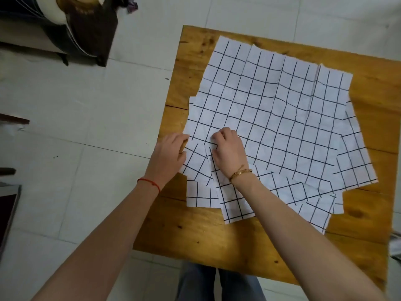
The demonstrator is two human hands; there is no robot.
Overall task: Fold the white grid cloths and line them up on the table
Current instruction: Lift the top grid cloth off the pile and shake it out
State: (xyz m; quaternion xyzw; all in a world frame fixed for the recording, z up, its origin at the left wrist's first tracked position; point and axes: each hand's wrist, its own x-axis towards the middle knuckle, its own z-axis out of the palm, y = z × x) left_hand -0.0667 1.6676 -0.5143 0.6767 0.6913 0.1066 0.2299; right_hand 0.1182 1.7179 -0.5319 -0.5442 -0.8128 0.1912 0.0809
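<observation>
Cloths: several white grid cloths lie overlapped on the wooden table, filling the centre and right of the frame; one large top sheet lies spread flat, and corners of at least four others stick out beneath it along its lower and right edges. An exact count cannot be told, since the top sheet hides the rest.
Hands: two, both at the top sheet's lower left corner, left of centre frame.
Left hand: fingers reach onto the cloth's left edge; whether they pinch it cannot be told.
Right hand: fingers curled, knuckles up, pinching a fold of the top cloth.
Wrists: one red string on the left, one gold bracelet on the right.
Around: pale tiled floor to the left; a dark piece of furniture in the upper left corner; the person's jeans at bottom centre.
In the way: the right forearm crosses the lower cloth corners.
</observation>
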